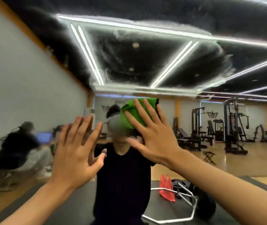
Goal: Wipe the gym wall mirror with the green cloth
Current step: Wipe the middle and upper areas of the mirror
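Observation:
The wall mirror fills the view and reflects the gym; cloudy smears streak its upper part. My right hand lies flat with spread, straight fingers, pressing the folded green cloth against the glass at about head height. My left hand is raised beside it to the left, fingers straight and spread, palm toward the mirror and holding nothing; whether it touches the glass I cannot tell. My own reflection in a black shirt stands behind both hands.
Reflected in the glass are a seated person at the left, weight machines at the right, and a red bag by a metal bar frame on a dark floor mat.

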{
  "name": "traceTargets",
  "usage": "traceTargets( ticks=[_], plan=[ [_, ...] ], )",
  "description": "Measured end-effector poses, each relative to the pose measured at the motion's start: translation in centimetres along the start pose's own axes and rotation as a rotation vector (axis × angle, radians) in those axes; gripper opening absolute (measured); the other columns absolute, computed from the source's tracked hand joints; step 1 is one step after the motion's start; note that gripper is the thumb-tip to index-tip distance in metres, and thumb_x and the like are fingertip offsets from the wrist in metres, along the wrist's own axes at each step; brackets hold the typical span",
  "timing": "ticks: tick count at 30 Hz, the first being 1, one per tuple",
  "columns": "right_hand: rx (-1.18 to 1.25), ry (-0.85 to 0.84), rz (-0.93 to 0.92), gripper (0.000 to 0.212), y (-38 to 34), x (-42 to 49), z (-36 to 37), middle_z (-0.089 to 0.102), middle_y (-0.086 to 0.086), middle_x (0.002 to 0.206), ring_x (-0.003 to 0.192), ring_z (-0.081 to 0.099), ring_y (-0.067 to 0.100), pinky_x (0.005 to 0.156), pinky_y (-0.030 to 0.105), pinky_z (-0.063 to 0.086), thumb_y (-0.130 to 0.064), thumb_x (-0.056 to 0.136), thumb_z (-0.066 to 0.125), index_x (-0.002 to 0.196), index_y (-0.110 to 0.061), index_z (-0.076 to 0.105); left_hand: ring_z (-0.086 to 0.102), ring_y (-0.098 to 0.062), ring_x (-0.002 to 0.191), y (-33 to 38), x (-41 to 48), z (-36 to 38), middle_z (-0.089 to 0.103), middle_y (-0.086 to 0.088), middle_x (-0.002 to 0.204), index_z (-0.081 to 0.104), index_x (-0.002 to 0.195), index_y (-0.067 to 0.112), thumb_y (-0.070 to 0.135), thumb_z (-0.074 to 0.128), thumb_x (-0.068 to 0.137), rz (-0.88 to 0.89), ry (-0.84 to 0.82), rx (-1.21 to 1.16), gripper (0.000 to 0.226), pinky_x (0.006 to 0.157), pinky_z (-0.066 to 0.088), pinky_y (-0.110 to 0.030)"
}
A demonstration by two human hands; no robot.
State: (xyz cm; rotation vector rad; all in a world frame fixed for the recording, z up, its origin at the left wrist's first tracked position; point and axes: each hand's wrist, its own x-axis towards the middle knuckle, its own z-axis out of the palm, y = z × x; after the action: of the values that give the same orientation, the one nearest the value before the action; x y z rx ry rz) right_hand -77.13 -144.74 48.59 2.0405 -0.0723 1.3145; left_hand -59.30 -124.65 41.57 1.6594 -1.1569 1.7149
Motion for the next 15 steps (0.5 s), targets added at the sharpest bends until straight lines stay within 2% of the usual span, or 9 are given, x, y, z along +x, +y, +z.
traceTargets(
  ticks=[2,5,7,11,13,15],
  plan=[
    [-0.041,-0.048,-0.12,0.073,0.3,-2.4,0.3,0.005,0.006,0.176,0.163,-0.002,0.028,0.129,0.058,0.012,-0.068,0.104,0.033,0.167,-0.032,0.021,0.022,-0.035,0.161,0.3,-2.0,-0.5,0.027,-0.014,0.173,0.042,0.161,0.016,0.051,0.053,0.088,0.021,0.001,-0.015,0.081,0.131,0.01,-0.054],
    [-0.077,-0.079,-0.269,0.07,3.0,-2.7,-0.1,0.009,0.007,0.175,0.162,0.004,0.028,0.129,0.057,0.015,-0.068,0.105,0.029,0.166,-0.033,0.024,0.022,-0.035,0.161,0.3,-6.0,-0.6,0.025,-0.014,0.174,0.038,0.162,0.017,0.048,0.056,0.085,0.107,-0.067,0.037,0.085,0.131,0.013,-0.056],
    [-0.049,-0.034,-0.163,0.07,4.3,0.3,-0.9,0.011,0.007,0.175,0.162,0.005,0.027,0.129,0.056,0.013,-0.067,0.105,0.024,0.166,-0.033,0.025,0.022,-0.035,0.161,0.2,-8.2,-0.3,0.025,-0.015,0.174,0.035,0.163,0.017,0.049,0.057,0.086,0.127,-0.109,0.067,0.086,0.13,0.016,-0.057],
    [0.052,0.065,0.26,0.071,3.2,6.5,-1.9,0.004,0.004,0.176,0.162,-0.004,0.023,0.13,0.051,0.0,-0.066,0.105,0.016,0.167,-0.033,0.017,0.021,-0.034,0.161,0.5,-10.2,0.9,0.024,-0.015,0.174,0.032,0.164,0.016,0.05,0.055,0.087,0.127,-0.107,0.12,0.087,0.129,0.017,-0.057],
    [0.076,0.119,0.285,0.072,0.9,5.8,-0.8,0.005,0.006,0.176,0.162,-0.004,0.025,0.13,0.051,-0.001,-0.066,0.105,0.02,0.167,-0.03,0.019,0.021,-0.034,0.161,0.4,-10.0,1.1,0.025,-0.014,0.174,0.033,0.164,0.016,0.05,0.055,0.088,0.125,-0.083,0.136,0.086,0.13,0.015,-0.056],
    [0.073,0.099,0.164,0.074,-2.7,1.4,0.7,0.006,0.008,0.176,0.163,-0.002,0.027,0.13,0.055,0.003,-0.066,0.104,0.027,0.167,-0.027,0.023,0.02,-0.035,0.162,0.1,-9.8,1.1,0.025,-0.015,0.174,0.033,0.164,0.015,0.049,0.054,0.089,0.125,-0.079,0.148,0.085,0.131,0.013,-0.055]
  ],
)
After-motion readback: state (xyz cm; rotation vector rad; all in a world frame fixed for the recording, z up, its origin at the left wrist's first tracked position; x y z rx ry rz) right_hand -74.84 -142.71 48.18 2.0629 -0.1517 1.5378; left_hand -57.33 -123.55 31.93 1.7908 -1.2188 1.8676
